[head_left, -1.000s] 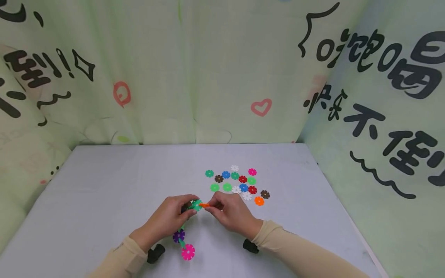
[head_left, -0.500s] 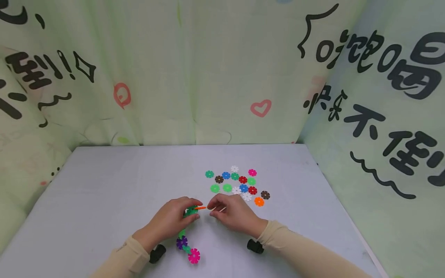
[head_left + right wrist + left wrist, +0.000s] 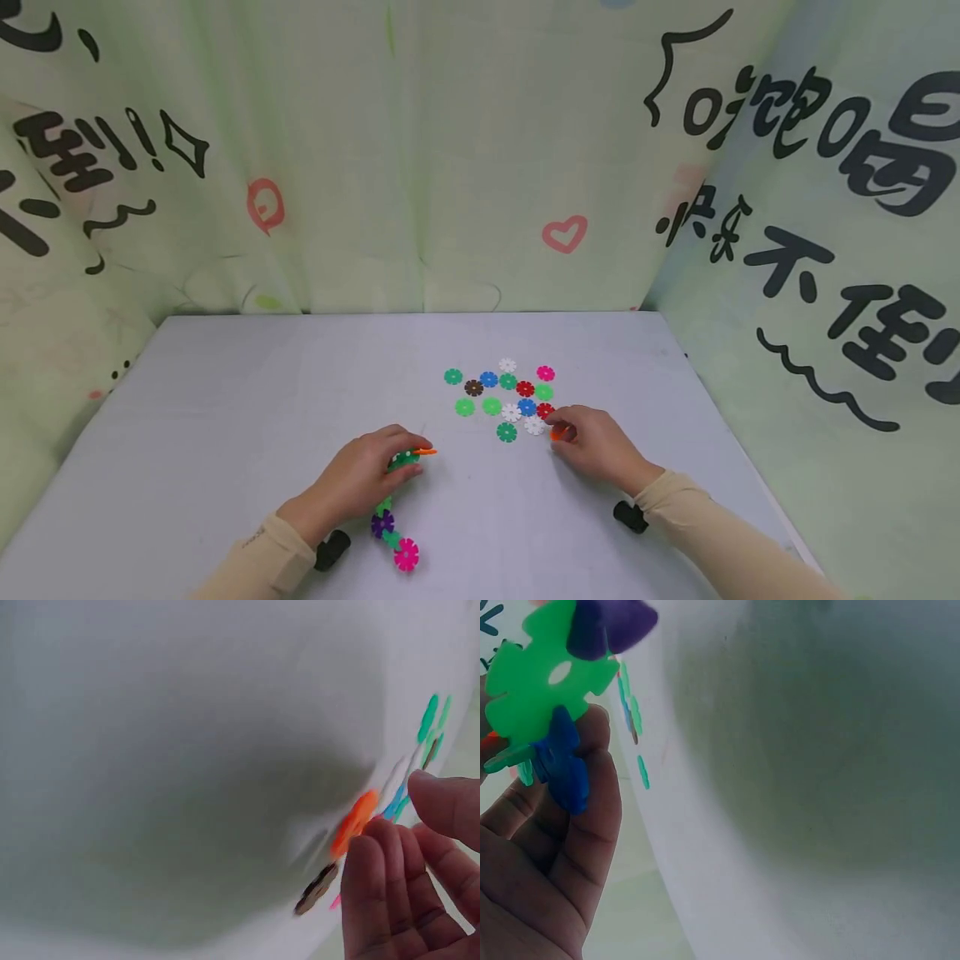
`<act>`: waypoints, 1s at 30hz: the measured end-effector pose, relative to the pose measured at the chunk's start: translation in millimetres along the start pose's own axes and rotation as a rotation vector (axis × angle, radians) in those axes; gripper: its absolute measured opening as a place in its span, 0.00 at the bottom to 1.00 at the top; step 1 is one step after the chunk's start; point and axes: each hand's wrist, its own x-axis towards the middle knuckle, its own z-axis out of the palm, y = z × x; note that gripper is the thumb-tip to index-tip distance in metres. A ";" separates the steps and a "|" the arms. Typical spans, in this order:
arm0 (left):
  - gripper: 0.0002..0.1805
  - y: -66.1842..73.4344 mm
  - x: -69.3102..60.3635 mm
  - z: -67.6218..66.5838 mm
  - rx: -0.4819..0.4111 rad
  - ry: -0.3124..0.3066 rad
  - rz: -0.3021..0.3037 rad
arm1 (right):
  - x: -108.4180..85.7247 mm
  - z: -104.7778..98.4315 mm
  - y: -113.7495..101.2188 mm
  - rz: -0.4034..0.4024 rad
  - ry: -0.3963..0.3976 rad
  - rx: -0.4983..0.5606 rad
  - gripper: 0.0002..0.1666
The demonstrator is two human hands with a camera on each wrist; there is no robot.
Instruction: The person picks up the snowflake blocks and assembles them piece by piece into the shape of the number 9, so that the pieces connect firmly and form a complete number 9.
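Note:
My left hand [image 3: 360, 473] holds a chain of joined flower-shaped discs, its fingers round a green one [image 3: 403, 458] with an orange disc [image 3: 425, 452] sticking out towards the right. A purple disc [image 3: 382, 524] and a pink disc [image 3: 407, 555] hang lower on the chain. In the left wrist view, a light green disc [image 3: 536, 690] and a blue disc [image 3: 566, 772] show beside the fingers. My right hand [image 3: 600, 447] is at a loose orange disc [image 3: 557, 434]; the right wrist view shows thumb and fingers apart beside this orange disc [image 3: 354, 823].
Loose discs in several colours lie on the white table [image 3: 262, 400], left of and beyond my right hand, among them a blue disc [image 3: 527, 407] and a green disc [image 3: 507, 432]. A brown disc [image 3: 316, 889] lies by the orange one in the right wrist view.
My right hand has moved away from the chain, right to the loose orange disc. A green disc now lies at the near side of the loose discs. My left hand has shifted slightly left.

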 end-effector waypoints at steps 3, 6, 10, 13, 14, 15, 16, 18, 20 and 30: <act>0.16 -0.3 0.1 0.6 -0.004 -0.004 0.009 | -1.6 -3.7 10.8 0.009 0.014 -0.056 0.20; 0.16 0.3 0.4 1.1 -0.003 -0.009 0.012 | -2.1 -4.4 17.3 0.007 0.017 -0.081 0.18; 0.16 1.7 0.8 0.9 -0.016 -0.023 0.007 | -1.4 -3.9 18.6 0.002 0.003 -0.110 0.16; 0.16 2.2 0.7 0.1 -0.030 -0.030 0.000 | 0.0 -4.2 16.5 0.014 -0.017 -0.119 0.14; 0.16 2.3 0.6 -0.2 -0.033 -0.031 -0.001 | 0.8 -4.6 16.1 0.018 -0.026 -0.119 0.14; 0.16 2.4 0.5 -0.4 -0.034 -0.031 -0.002 | 1.6 -5.0 15.6 0.028 -0.035 -0.115 0.14; 0.16 2.5 0.5 -0.5 -0.033 -0.031 -0.003 | 2.4 -5.4 15.3 0.036 -0.045 -0.111 0.13; 0.15 2.6 0.4 -0.7 -0.028 -0.029 -0.002 | 4.3 -6.2 14.6 0.062 -0.065 -0.100 0.14; 0.15 2.8 0.3 -0.6 -0.023 -0.026 -0.002 | 6.4 -6.3 15.4 0.088 -0.082 -0.087 0.15; 0.12 2.9 0.8 -0.4 -0.054 -0.002 -0.023 | -1.5 -3.9 0.5 0.044 -0.035 0.049 0.15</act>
